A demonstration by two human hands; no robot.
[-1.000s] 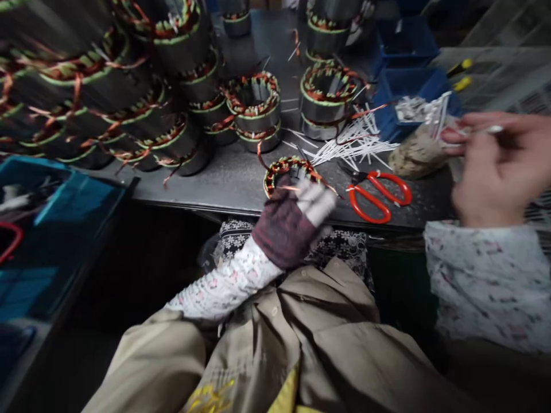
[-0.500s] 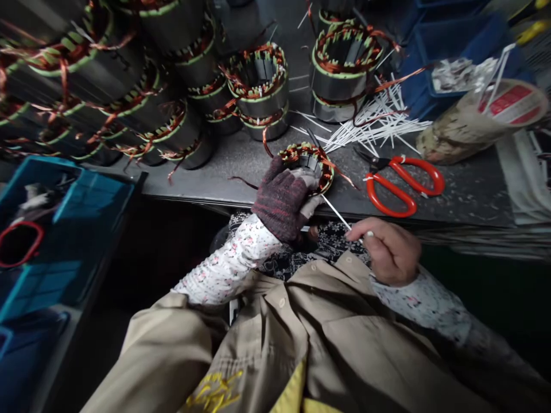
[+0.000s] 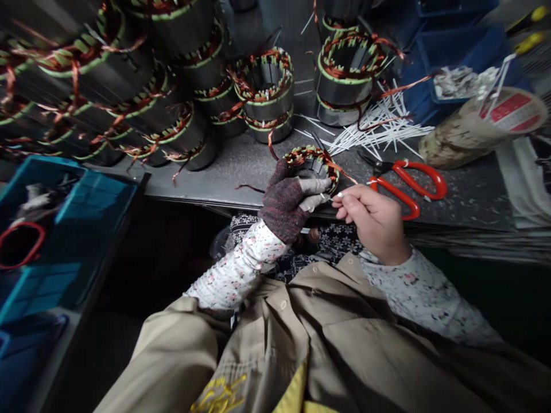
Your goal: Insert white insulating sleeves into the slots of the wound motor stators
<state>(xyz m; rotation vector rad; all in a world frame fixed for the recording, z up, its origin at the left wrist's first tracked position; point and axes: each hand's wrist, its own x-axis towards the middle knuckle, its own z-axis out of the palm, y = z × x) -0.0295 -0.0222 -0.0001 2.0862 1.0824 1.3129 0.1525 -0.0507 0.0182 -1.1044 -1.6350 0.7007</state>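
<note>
My left hand (image 3: 286, 201), in a dark maroon knit glove with pale-covered fingers, is curled around the near side of a small wound stator (image 3: 317, 166). One dark finger lies along the stator's left side, and two pale ones reach across its near rim toward the right, a little apart from each other. The stator sits near the front edge of the metal bench (image 3: 215, 182), its bore facing up, with copper windings around the rim.

My right hand (image 3: 375, 217) is bare and comes in just right of the stator. I have its thumb and forefinger pressed together, pinching the end of a thin white tie (image 3: 340, 195); the other fingers are folded underneath. A sliver of white also shows by the left fingertips, but I cannot tell whether it belongs to the same tie. The two sets of fingertips are close, with only a narrow gap between them.

Just behind my right hand lie red-handled scissors (image 3: 408, 181), blades toward the upper left. Beyond them I see a loose pile of white ties (image 3: 379, 131), next to a mottled cylinder (image 3: 451, 135) leaning over with a tape roll (image 3: 516, 110) at its upper end. Larger stators (image 3: 269, 102) stand behind the small one.
</note>
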